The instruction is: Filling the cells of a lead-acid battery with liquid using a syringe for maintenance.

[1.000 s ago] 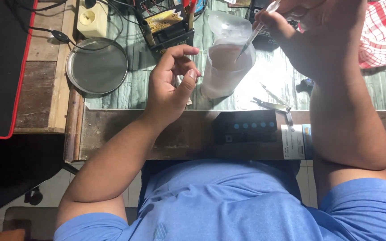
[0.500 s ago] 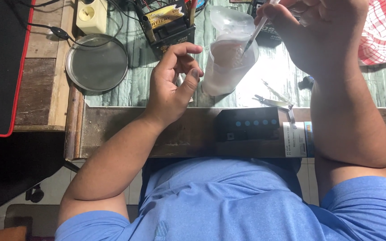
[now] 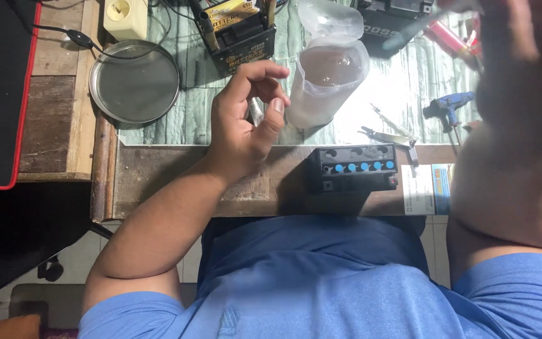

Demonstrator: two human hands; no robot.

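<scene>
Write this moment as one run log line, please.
left hand: pinching small clear tube | right hand: raised, blurred | translucent plastic jug: upright between hands | black battery: on wooden ledge

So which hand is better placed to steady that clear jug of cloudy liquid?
Probably the left hand: it hovers right beside the clear jug, fingers curled around a small clear thing. The right hand is raised higher, blurred, holding a thin tool above it.

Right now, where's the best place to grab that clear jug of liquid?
Grip the clear jug around its lower body, coming from its left side with the left hand already beside it. It stands upright with an open top, so a side wrap probably keeps it level.
</scene>
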